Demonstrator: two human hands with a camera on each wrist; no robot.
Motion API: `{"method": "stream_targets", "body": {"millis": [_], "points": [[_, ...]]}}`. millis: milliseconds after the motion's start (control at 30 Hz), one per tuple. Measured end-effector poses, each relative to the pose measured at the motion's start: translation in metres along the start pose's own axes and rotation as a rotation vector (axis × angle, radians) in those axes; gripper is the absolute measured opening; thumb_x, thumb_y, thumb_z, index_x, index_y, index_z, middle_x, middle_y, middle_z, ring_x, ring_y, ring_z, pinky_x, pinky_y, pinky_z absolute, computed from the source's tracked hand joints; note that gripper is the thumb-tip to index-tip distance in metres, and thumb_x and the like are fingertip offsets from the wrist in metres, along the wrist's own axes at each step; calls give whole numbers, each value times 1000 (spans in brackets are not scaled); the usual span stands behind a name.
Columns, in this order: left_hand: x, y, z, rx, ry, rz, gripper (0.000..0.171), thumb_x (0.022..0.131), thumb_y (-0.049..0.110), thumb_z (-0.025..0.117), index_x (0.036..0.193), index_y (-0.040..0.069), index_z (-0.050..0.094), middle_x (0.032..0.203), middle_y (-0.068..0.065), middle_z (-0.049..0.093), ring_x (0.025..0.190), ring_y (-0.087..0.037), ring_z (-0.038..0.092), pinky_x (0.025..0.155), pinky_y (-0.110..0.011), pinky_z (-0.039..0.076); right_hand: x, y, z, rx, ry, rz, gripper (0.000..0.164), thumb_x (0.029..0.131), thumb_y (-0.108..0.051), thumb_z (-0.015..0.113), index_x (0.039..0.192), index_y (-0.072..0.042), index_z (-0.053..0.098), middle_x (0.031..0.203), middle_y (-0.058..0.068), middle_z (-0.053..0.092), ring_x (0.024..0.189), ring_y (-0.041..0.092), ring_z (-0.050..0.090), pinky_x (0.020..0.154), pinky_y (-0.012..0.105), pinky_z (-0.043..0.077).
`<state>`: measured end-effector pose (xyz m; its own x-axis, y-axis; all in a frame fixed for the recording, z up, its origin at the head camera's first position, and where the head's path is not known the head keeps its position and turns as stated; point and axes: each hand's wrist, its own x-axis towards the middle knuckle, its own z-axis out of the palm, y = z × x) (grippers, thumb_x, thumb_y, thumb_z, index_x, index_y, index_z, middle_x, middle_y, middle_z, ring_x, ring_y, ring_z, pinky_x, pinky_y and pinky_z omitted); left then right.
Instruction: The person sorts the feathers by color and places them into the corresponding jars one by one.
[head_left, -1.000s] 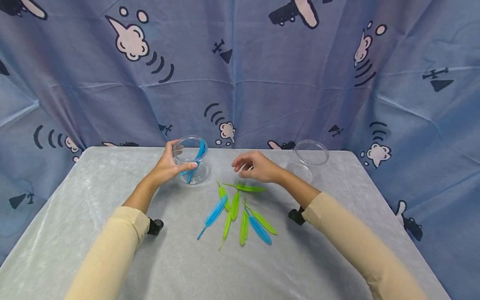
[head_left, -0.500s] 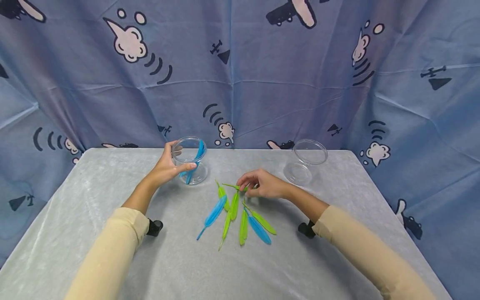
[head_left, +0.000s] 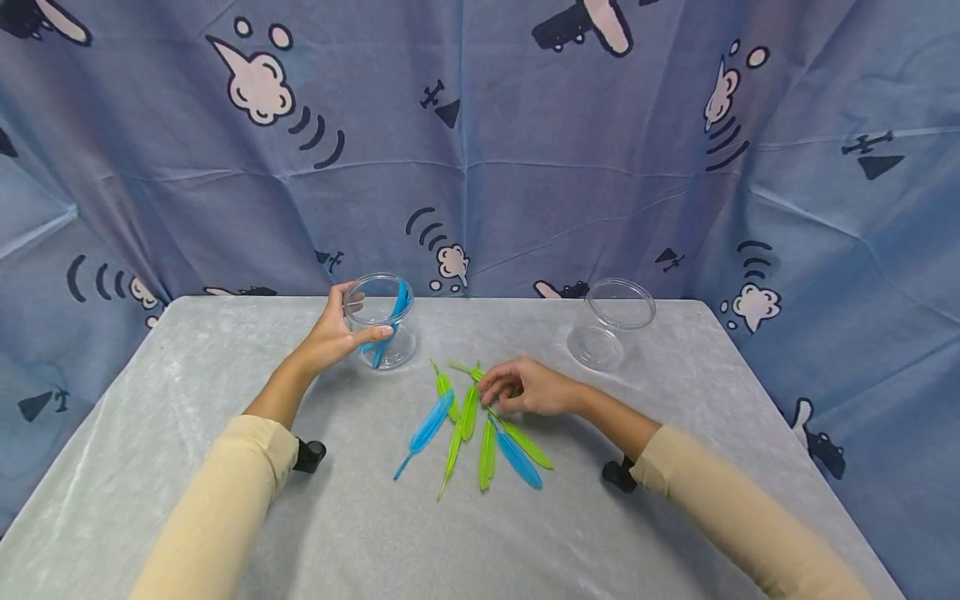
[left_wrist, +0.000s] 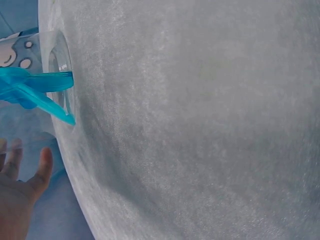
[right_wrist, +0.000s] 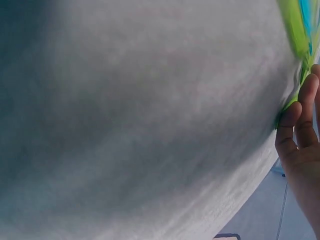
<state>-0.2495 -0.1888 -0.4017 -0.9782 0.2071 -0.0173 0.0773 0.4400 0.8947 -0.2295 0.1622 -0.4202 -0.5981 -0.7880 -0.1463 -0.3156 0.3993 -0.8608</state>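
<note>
My left hand grips a clear plastic jar around its side, thumb toward the front. Blue feathers lean inside it; in the left wrist view the blue feathers cross each other near one end of the jar. At mid-table, my right hand has bent fingers over a green feather, whose far part is hidden beneath them. The right wrist view has that thumb and those fingertips right at green feather vanes. Several more green feathers and two blue feathers lie spread in front.
A second clear jar, with no feathers in it, stands at the back right. The grey cloth-covered table ends at the back against a blue patterned curtain.
My right hand has come down and toward me onto the feather pile. The rearmost green feather has turned slightly beneath its fingers. My left hand and its jar have stayed put.
</note>
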Motion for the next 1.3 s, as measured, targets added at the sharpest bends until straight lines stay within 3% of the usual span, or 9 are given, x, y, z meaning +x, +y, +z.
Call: {"method": "stream_targets", "body": {"millis": [67,300,467,533,833,1100,1300], "points": [[-2,2,0,-5,-2,-4,102,89,31,74,157,13,0,160,-23,18,148,-40,19,112,-63,28,0,2,2,12,-6,-14,34,88,10,62,123,8,63,107,16,72,98,26,67,79,28,54],[-21,38,-2,-20,-21,-16,99,90,24,72,156,3,1,158,-29,18,147,-44,18,112,-65,26,-3,2,8,49,-20,-19,33,88,11,60,121,9,62,107,17,72,94,25,65,76,24,52],[-25,43,-2,-16,-24,-13,98,91,24,71,155,2,1,158,-30,18,147,-45,18,112,-65,26,-4,4,10,67,-25,-27,33,88,12,58,121,10,63,105,18,72,92,24,64,74,22,50],[-23,40,-2,-17,-22,-16,97,91,23,71,155,2,2,158,-29,18,147,-44,18,112,-65,25,-3,4,11,67,-25,-30,34,88,12,57,120,10,63,104,18,72,92,23,63,73,22,49],[-2,1,-1,3,0,-6,102,89,35,74,157,15,1,161,-20,19,148,-37,19,113,-62,27,-3,4,13,-15,-21,16,33,88,11,63,119,1,67,103,6,72,90,17,60,78,24,49],[-2,0,-1,7,5,5,102,89,37,75,157,14,2,160,-20,20,148,-37,20,112,-62,28,-6,2,15,-93,11,-14,32,86,10,66,116,-2,69,102,2,71,100,17,63,93,35,49],[-2,-1,-1,7,3,12,101,89,36,74,157,13,3,160,-21,21,148,-37,21,113,-61,28,-12,-1,17,-240,61,-65,31,86,7,69,113,-8,71,98,-4,70,101,17,56,96,41,43]]}}
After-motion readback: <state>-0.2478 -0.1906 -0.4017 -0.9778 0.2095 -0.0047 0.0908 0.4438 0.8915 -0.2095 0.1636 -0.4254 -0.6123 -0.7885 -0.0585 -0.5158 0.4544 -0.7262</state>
